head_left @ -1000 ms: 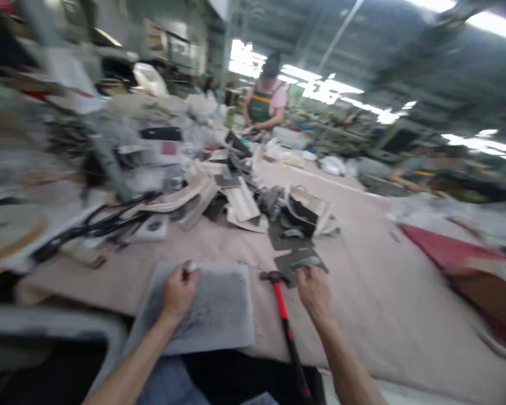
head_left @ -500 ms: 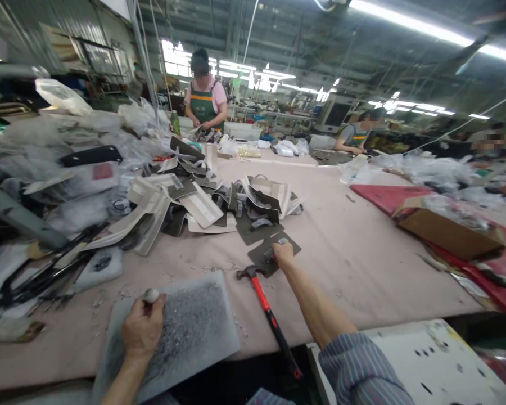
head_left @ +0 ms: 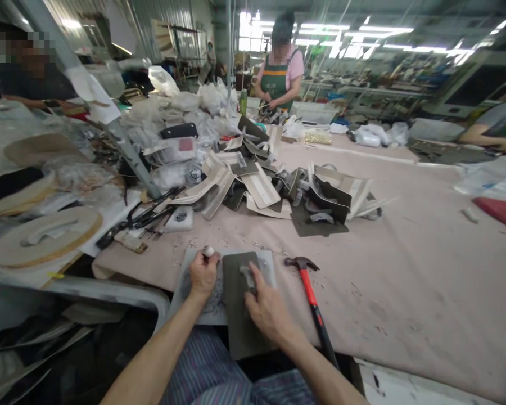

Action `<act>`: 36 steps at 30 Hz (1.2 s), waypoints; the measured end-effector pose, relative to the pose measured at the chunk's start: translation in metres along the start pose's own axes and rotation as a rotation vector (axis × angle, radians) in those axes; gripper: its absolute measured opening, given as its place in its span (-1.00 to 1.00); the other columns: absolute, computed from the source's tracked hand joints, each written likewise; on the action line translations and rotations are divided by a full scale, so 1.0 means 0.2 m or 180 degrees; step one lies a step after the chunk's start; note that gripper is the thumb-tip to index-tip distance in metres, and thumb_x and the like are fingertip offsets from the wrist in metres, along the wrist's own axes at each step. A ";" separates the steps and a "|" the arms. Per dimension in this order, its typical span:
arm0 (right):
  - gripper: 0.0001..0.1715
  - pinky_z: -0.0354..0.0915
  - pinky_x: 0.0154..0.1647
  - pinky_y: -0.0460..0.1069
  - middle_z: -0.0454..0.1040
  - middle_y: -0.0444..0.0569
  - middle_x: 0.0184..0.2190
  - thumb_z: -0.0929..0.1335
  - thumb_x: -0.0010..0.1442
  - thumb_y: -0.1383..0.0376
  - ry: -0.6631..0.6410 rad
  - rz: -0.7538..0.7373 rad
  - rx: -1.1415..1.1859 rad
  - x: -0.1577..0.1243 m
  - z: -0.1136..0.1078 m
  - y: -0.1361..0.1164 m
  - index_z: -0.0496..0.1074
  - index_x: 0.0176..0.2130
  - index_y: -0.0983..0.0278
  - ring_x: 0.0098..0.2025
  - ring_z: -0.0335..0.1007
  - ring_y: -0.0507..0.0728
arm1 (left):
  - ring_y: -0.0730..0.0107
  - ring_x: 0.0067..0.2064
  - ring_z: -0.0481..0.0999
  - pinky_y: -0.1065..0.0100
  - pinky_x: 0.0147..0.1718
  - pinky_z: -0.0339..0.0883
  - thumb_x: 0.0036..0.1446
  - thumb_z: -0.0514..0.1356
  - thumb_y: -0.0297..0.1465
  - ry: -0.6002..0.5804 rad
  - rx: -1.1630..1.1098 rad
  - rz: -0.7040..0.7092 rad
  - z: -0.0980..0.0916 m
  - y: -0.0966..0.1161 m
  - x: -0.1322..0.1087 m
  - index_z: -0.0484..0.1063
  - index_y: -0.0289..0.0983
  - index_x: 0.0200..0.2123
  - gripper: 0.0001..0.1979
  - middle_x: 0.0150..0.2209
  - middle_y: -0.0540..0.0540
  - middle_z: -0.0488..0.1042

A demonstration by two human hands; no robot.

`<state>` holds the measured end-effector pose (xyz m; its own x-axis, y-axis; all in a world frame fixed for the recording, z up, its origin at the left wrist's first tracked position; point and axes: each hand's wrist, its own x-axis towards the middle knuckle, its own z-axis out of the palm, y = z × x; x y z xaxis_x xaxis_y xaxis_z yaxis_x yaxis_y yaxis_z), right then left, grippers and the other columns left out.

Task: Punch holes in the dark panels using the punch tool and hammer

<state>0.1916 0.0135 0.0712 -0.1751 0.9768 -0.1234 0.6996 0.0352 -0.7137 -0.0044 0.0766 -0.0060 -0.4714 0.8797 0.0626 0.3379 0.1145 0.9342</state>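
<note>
While the person sits at the near edge of the long table [head_left: 405, 270], both bare forearms reach out over a grey pad [head_left: 270, 263] that lies on the pinkish cloth. The left hand [head_left: 201, 277] is closed in a fist round a small metal tool [head_left: 208, 251], whose rounded pale top sticks up above the knuckles; the tool stands about upright over the left part of the pad. Just beside it, a dark olive piece [head_left: 238, 315] lies flat on the pad, with its near end hanging out over the table edge toward the person's lap. The right hand [head_left: 267, 308] rests on top of this piece, fingers stretched forward to a pale fitting [head_left: 248, 274] near its far end. Whether those fingers pinch the fitting or only press on it, I cannot tell from here.

To the right of the pad, apart from both hands, a hammer [head_left: 314, 304] with a red and black handle lies on the cloth, its head pointing away from the person. Further up the table sits a loose heap of cut pieces [head_left: 274, 191], beige and dark. Beyond it a co-worker in a green apron [head_left: 278, 81] stands at the far end, hands busy with something small.
</note>
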 end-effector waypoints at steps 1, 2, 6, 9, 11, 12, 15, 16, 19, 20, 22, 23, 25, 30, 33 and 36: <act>-0.23 0.34 -0.27 0.04 0.54 0.02 -0.36 0.20 0.23 0.28 -0.0127 0.0018 0.0011 -0.03 0.08 0.00 0.03 0.39 0.32 -0.36 0.48 0.21 | 0.31 -0.37 0.51 0.37 -0.32 0.33 0.11 0.21 -0.12 0.0030 -0.0056 -0.0025 0.00 0.00 0.00 0.43 -0.26 -0.36 -0.70 -0.44 -0.04 0.53; -0.25 0.34 -0.27 0.04 0.55 0.03 -0.36 0.19 0.25 0.28 -0.0185 0.0032 0.0072 -0.05 0.14 0.01 0.05 0.38 0.32 -0.36 0.49 0.21 | 0.32 -0.37 0.50 0.37 -0.32 0.34 0.11 0.21 -0.13 0.0034 -0.0100 -0.0043 -0.01 0.00 0.00 0.43 -0.27 -0.36 -0.70 -0.44 -0.03 0.53; -0.28 0.34 -0.24 0.04 0.55 0.07 -0.31 0.19 0.28 0.23 -0.0184 0.0054 0.0327 -0.07 0.20 0.03 0.06 0.36 0.37 -0.29 0.50 0.22 | 0.35 -0.39 0.47 0.40 -0.35 0.32 0.10 0.23 -0.15 -0.0317 -0.0285 0.0091 0.01 0.07 0.00 0.44 -0.27 -0.37 -0.72 -0.45 -0.02 0.51; -0.35 0.31 -0.23 0.03 0.55 0.08 -0.32 0.21 0.27 0.24 -0.0336 0.0134 0.0184 -0.06 0.17 0.01 0.17 0.29 0.40 -0.27 0.49 0.21 | 0.36 -0.35 0.48 0.40 -0.32 0.34 0.09 0.24 -0.18 -0.0990 -0.0652 0.0241 0.06 0.14 0.01 0.47 -0.29 -0.34 -0.74 -0.40 -0.04 0.53; -0.39 0.30 -0.19 0.03 0.55 0.10 -0.31 0.21 0.26 0.25 -0.0402 0.0203 0.0077 -0.06 0.16 -0.01 0.23 0.25 0.40 -0.24 0.50 0.22 | 0.37 -0.35 0.48 0.40 -0.32 0.36 0.05 0.25 -0.22 -0.1411 -0.0790 0.0237 0.11 0.17 0.01 0.49 -0.30 -0.33 -0.75 -0.40 -0.04 0.53; -0.40 0.29 -0.18 0.04 0.55 0.11 -0.30 0.21 0.26 0.25 -0.0412 0.0229 0.0045 -0.06 0.15 -0.02 0.24 0.24 0.40 -0.22 0.50 0.23 | 0.37 -0.36 0.48 0.40 -0.32 0.36 0.04 0.26 -0.23 -0.1540 -0.0806 0.0221 0.12 0.17 0.01 0.50 -0.30 -0.33 -0.76 -0.40 -0.04 0.53; -0.40 0.29 -0.18 0.05 0.55 0.11 -0.32 0.21 0.28 0.23 -0.0385 0.0258 0.0094 -0.06 0.15 -0.03 0.24 0.24 0.40 -0.24 0.50 0.25 | 0.36 -0.35 0.49 0.39 -0.32 0.36 0.03 0.25 -0.23 -0.1642 -0.0809 0.0152 0.15 0.15 0.01 0.52 -0.31 -0.29 -0.74 -0.37 -0.06 0.55; -0.39 0.29 -0.20 0.05 0.55 0.09 -0.33 0.22 0.28 0.21 -0.0370 0.0251 0.0167 -0.06 0.15 -0.03 0.22 0.25 0.39 -0.26 0.50 0.24 | 0.36 -0.34 0.49 0.39 -0.32 0.36 0.03 0.25 -0.23 -0.1644 -0.0816 0.0140 0.15 0.14 0.01 0.52 -0.31 -0.28 -0.73 -0.35 -0.07 0.56; -0.33 0.31 -0.20 0.03 0.54 0.05 -0.27 0.25 0.29 0.15 -0.0259 0.0165 0.0507 -0.08 0.13 -0.02 0.15 0.31 0.32 -0.26 0.48 0.19 | 0.36 -0.35 0.49 0.39 -0.31 0.36 0.04 0.26 -0.23 -0.1687 -0.0827 0.0169 0.14 0.12 0.01 0.53 -0.32 -0.26 -0.72 -0.36 -0.07 0.56; -0.31 0.31 -0.21 0.02 0.53 0.02 -0.25 0.25 0.29 0.12 -0.0183 0.0158 0.0612 -0.09 0.12 0.00 0.13 0.32 0.30 -0.27 0.46 0.17 | 0.37 -0.36 0.49 0.39 -0.31 0.36 0.04 0.26 -0.24 -0.1714 -0.0805 0.0200 0.14 0.11 0.01 0.54 -0.32 -0.26 -0.72 -0.38 -0.06 0.55; -0.29 0.32 -0.24 0.01 0.51 -0.01 -0.24 0.25 0.29 0.08 0.0054 0.0248 0.0720 -0.11 0.08 0.06 0.13 0.32 0.29 -0.32 0.43 0.13 | 0.37 -0.36 0.48 0.40 -0.32 0.35 0.06 0.26 -0.25 -0.1749 -0.0730 0.0277 0.14 0.11 0.01 0.54 -0.32 -0.25 -0.74 -0.40 -0.04 0.54; -0.30 0.33 -0.26 0.01 0.50 -0.02 -0.24 0.25 0.29 0.06 0.0227 0.0335 0.0699 -0.13 0.06 0.10 0.16 0.30 0.30 -0.34 0.41 0.12 | 0.38 -0.37 0.48 0.40 -0.32 0.35 0.07 0.26 -0.26 -0.1765 -0.0685 0.0322 0.14 0.11 0.00 0.54 -0.32 -0.25 -0.75 -0.40 -0.03 0.53; -0.34 0.34 -0.25 0.03 0.48 0.01 -0.22 0.23 0.28 0.00 0.0718 0.0526 0.0455 -0.16 0.00 0.23 0.24 0.22 0.31 -0.33 0.40 0.13 | 0.39 -0.36 0.47 0.42 -0.32 0.34 0.08 0.26 -0.27 -0.1783 -0.0615 0.0404 0.15 0.10 0.00 0.54 -0.31 -0.25 -0.76 -0.41 -0.02 0.52; -0.41 0.28 -0.03 0.15 0.44 0.20 -0.11 0.21 0.27 0.02 0.1515 0.0767 -0.1102 -0.25 -0.16 0.63 0.37 0.07 0.39 -0.08 0.36 0.30 | 0.40 -0.37 0.46 0.44 -0.34 0.31 0.09 0.26 -0.28 -0.1815 -0.0526 0.0459 0.16 0.09 0.00 0.54 -0.30 -0.25 -0.78 -0.41 0.00 0.51; -0.47 0.25 -0.02 0.14 0.42 0.25 -0.11 0.22 0.27 0.11 0.1130 0.1066 -0.1682 -0.30 -0.20 0.76 0.38 0.05 0.43 -0.07 0.35 0.32 | 0.40 -0.37 0.46 0.43 -0.33 0.30 0.09 0.26 -0.30 -0.1803 -0.0452 0.0507 0.16 0.09 0.00 0.54 -0.29 -0.26 -0.80 -0.41 0.00 0.50; -0.63 0.24 -0.09 0.10 0.43 0.16 -0.19 0.22 0.30 0.16 0.0612 0.1320 -0.1618 -0.30 -0.22 0.77 0.39 -0.06 0.36 -0.14 0.37 0.28 | 0.40 -0.38 0.45 0.43 -0.35 0.30 0.09 0.24 -0.32 -0.1836 -0.0335 0.0565 0.16 0.09 0.01 0.53 -0.29 -0.27 -0.82 -0.42 0.00 0.49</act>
<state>0.3397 -0.0311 -0.0009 0.2709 0.9495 -0.1585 0.9289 -0.3011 -0.2156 0.0274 0.0951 -0.0003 0.1117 0.9926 0.0478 0.2748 -0.0771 0.9584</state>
